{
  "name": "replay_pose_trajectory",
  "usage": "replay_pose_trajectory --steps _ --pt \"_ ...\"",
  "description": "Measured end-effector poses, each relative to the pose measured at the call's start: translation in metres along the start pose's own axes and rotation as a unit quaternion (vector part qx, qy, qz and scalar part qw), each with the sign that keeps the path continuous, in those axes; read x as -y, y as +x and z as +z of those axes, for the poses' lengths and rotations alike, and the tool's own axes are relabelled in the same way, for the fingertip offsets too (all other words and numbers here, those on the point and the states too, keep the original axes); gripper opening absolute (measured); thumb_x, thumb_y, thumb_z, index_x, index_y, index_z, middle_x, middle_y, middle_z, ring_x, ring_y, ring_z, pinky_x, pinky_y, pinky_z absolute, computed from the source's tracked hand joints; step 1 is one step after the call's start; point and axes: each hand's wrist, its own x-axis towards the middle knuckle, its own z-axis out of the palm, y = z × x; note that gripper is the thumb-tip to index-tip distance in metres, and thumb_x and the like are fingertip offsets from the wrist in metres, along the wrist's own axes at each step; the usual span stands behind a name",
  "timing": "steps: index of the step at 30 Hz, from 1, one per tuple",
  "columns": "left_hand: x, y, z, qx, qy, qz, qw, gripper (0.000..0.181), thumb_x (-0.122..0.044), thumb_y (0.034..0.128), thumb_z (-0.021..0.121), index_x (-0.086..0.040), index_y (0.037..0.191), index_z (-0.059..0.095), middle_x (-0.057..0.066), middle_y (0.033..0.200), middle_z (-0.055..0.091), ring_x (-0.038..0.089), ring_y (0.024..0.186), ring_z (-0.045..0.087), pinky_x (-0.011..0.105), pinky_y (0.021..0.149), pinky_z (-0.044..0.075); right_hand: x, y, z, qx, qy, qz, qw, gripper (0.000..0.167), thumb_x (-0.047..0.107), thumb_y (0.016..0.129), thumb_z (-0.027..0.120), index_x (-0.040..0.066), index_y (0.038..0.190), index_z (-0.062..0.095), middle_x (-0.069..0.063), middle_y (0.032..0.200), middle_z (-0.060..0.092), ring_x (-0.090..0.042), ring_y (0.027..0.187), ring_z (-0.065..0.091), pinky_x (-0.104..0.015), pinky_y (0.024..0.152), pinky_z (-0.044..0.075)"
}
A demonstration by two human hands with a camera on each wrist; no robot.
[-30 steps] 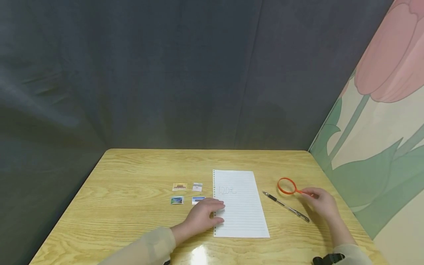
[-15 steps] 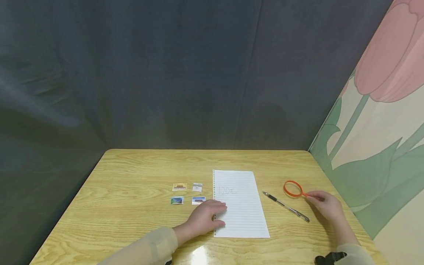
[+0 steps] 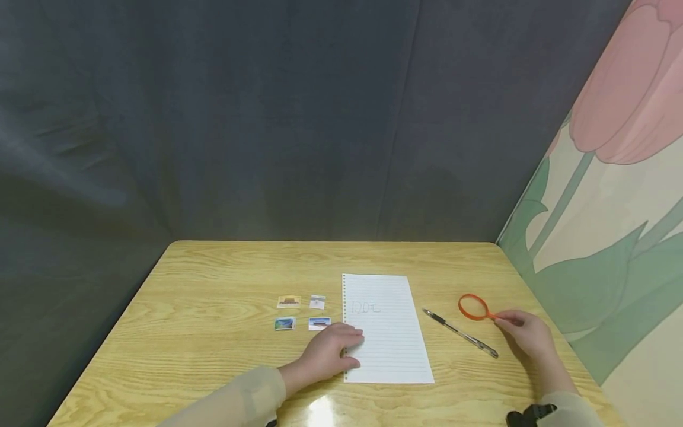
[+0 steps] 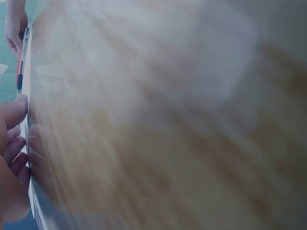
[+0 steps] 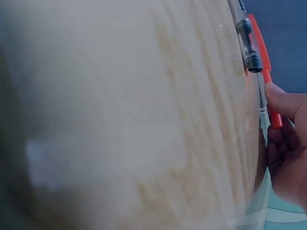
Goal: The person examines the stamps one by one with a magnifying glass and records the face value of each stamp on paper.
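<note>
Basically, we had the L hand (image 3: 326,353) resting on the L edge of a lined sheet (image 3: 395,332), toward its near half, fingers loose & a bit bent, gripping nothing. Thumb lay apart from the other fingers, tip over the paper; the hand hid part of the row of punched holes along that margin.

Our R hand (image 3: 527,333), over on the R of the table (image 3: 213,332), had hold of a red magnifier (image 3: 488,314) by its handle, pinched btwn thumb & fingers; the R wrist cam showed the handle's end poking out past the thumb. Its ring pointed far L. Whether the rim touched the table or sat just above it, we couldn't tell.

A clear pen (image 3: 460,333) w/ a black grip lay diag. btwn sheet & magnifier, tip far L, other end near R. On the sheet's far half we could read handwriting (image 3: 366,307), approx. "120" plus a char.

L of the sheet we saw four small cards in two rows: yellow card (image 3: 289,302) far L, grey-white card (image 3: 317,302) far R, green-blue card (image 3: 285,323) near L, blue-white card (image 3: 319,323) near R, just beside the L hand.

Dark curtain (image 3: 277,118) hung at the far side; R of it, a wall (image 3: 619,178) w/ painted tulips. We wore pale sleeves (image 3: 245,391), w/ a black strap (image 3: 528,415) at the R wrist.
</note>
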Motion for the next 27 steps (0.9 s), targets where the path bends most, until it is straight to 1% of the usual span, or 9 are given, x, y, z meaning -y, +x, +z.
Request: replay_pose_trajectory --steps 3,6,7,11,13,15,18,23,27 --pt "0.001 -0.001 0.0 0.001 -0.003 0.003 1.0 0.041 -0.026 0.0851 0.079 -0.008 0.121 0.071 0.003 0.134 0.062 0.021 0.125 0.054 0.032 0.109 0.04 -0.001 0.0 0.002 -0.001 -0.003 -0.004 1.0 0.03 0.025 0.095 0.068 -0.004 0.102 0.072 -0.023 0.104 0.069 -0.036 0.094 0.062 -0.048 0.08 0.047" --pt "0.001 -0.001 0.0 0.008 -0.002 0.002 1.0 0.037 -0.026 0.0857 0.078 -0.009 0.118 0.072 0.002 0.135 0.061 0.02 0.126 0.053 0.031 0.11 0.039 -0.001 0.001 0.003 0.001 -0.003 -0.006 1.0 0.028 0.024 0.095 0.068 -0.004 0.101 0.072 -0.022 0.103 0.069 -0.034 0.093 0.062 -0.046 0.08 0.047" --pt "0.001 -0.001 0.0 0.012 -0.004 -0.004 0.9999 0.04 -0.026 0.0861 0.078 -0.009 0.122 0.071 0.002 0.136 0.061 0.02 0.127 0.053 0.031 0.11 0.039 -0.001 0.001 0.003 0.002 -0.004 -0.006 1.0 0.028 0.024 0.095 0.069 -0.003 0.1 0.072 -0.02 0.101 0.07 -0.031 0.091 0.062 -0.044 0.078 0.047" --pt "0.0 -0.001 -0.001 0.02 -0.006 -0.017 0.9996 0.042 -0.026 0.0869 0.077 -0.009 0.124 0.07 0.001 0.137 0.06 0.019 0.129 0.051 0.03 0.111 0.037 0.003 0.0 -0.001 0.004 0.002 -0.012 0.9999 0.03 0.022 0.095 0.068 -0.006 0.106 0.07 -0.021 0.101 0.07 -0.023 0.087 0.062 -0.038 0.075 0.048" --pt "0.0 -0.001 -0.001 0.021 -0.009 -0.018 0.9996 0.043 -0.026 0.0871 0.077 -0.009 0.126 0.069 0.001 0.137 0.059 0.019 0.129 0.051 0.031 0.111 0.037 0.008 -0.001 -0.003 0.005 0.009 -0.013 0.9999 0.033 0.023 0.097 0.066 -0.007 0.111 0.068 -0.02 0.1 0.069 -0.018 0.081 0.061 -0.033 0.068 0.05" --pt "0.0 -0.001 -0.001 0.02 -0.01 -0.015 0.9996 0.042 -0.025 0.087 0.077 -0.009 0.125 0.069 0.002 0.137 0.06 0.02 0.129 0.051 0.031 0.111 0.038 0.017 -0.002 -0.005 0.006 0.021 -0.016 0.9996 0.035 0.023 0.097 0.065 -0.007 0.116 0.067 -0.02 0.098 0.068 -0.017 0.073 0.061 -0.031 0.06 0.051" --pt "0.0 -0.001 -0.001 0.017 -0.01 -0.009 0.9998 0.041 -0.025 0.0869 0.077 -0.01 0.125 0.07 0.003 0.136 0.06 0.02 0.129 0.052 0.031 0.111 0.038 0.033 -0.001 -0.005 0.006 0.026 -0.036 0.999 0.034 0.022 0.097 0.066 -0.005 0.116 0.068 -0.019 0.099 0.068 -0.016 0.071 0.059 -0.029 0.056 0.05" --pt "0.0 -0.001 -0.002 0.016 -0.008 -0.006 0.9998 0.04 -0.025 0.0871 0.077 -0.01 0.124 0.07 0.003 0.136 0.06 0.02 0.128 0.052 0.031 0.11 0.038 0.057 0.0 0.0 -0.005 0.019 -0.093 0.9955 0.024 0.017 0.092 0.072 -0.002 0.107 0.073 -0.019 0.103 0.069 -0.015 0.079 0.058 -0.028 0.062 0.049" --pt "-0.001 -0.001 -0.003 0.018 -0.011 -0.008 0.9997 0.041 -0.025 0.0873 0.077 -0.01 0.125 0.07 0.003 0.136 0.06 0.02 0.129 0.052 0.031 0.11 0.038 0.07 0.0 0.009 0.007 0.036 -0.101 0.9943 0.023 0.017 0.091 0.073 0.0 0.107 0.074 -0.017 0.106 0.069 -0.015 0.083 0.06 -0.026 0.068 0.051"
